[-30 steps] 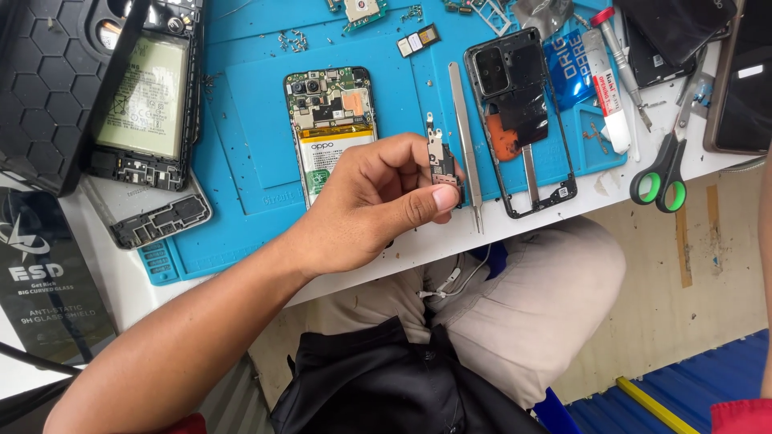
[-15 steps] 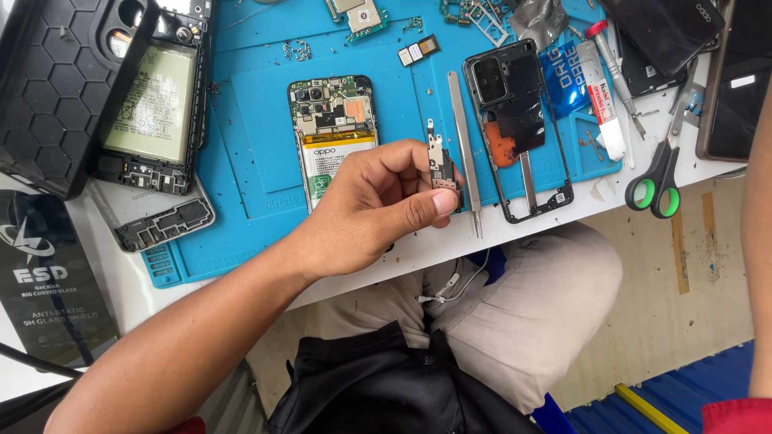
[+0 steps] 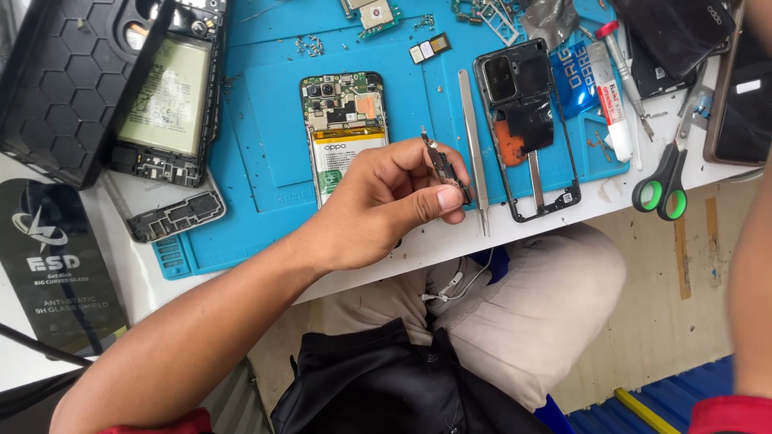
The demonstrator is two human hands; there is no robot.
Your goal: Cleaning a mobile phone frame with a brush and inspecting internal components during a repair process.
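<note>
We find the left hand [image 3: 378,205] raised just above the near edge of the blue work mat [image 3: 257,120], its fingers closed on a small dark phone part [image 3: 445,167]. The part is a narrow strip, tilted, with its upper end standing clear above the fingertips and its lower end pinched between the thumb [image 3: 438,201] and the forefinger. The remaining fingers curl beneath it. The part lies just beside the metal tweezers [image 3: 474,149], which rest flat on the mat; we cannot tell whether the two touch.

Behind the hand, an opened phone [image 3: 346,128] lies face down on the mat, its circuit board and battery exposed. To the right of the tweezers lies a black phone frame [image 3: 527,128]. Farther right, on the white table [image 3: 563,217], we note a white tube [image 3: 607,96] and scissors with green-lined handles [image 3: 663,181]. A second opened phone [image 3: 165,104] sits at the left, beside a black case [image 3: 64,72].

Of the right arm, only the forearm [image 3: 752,273] shows at the right edge; the hand itself is out of view.
</note>
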